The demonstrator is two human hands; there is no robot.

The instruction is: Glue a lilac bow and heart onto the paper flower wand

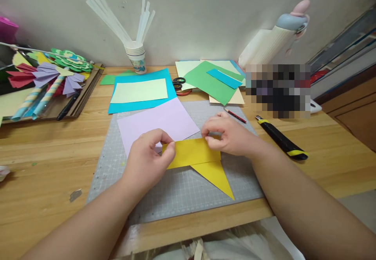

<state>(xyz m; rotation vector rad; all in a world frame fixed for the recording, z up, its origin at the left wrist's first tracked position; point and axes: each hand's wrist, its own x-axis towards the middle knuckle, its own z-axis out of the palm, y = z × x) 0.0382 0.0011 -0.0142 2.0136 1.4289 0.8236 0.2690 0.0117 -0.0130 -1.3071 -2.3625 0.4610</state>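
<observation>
Between my two hands is a rectangular piece of yellow paper (190, 152), held by its upper corners just over the grey cutting mat (164, 197). My left hand (152, 154) pinches the left end between thumb and forefinger. With thumb and fingers closed, my right hand (221, 132) grips the right end. A pointed yellow paper piece (217, 175) shows below the rectangle; whether the two are joined I cannot tell. Behind my left hand, a lilac sheet (155, 119) lies partly on the mat.
A utility knife (282, 138) and a pencil (235, 115) lie to the right. Behind are a blue sheet (141, 106), green paper (208, 81), black-handled scissors (179, 81) and paper cups (136, 58) with straws. Paper crafts (55, 79) lie at left; a bottle (274, 40) stands back right.
</observation>
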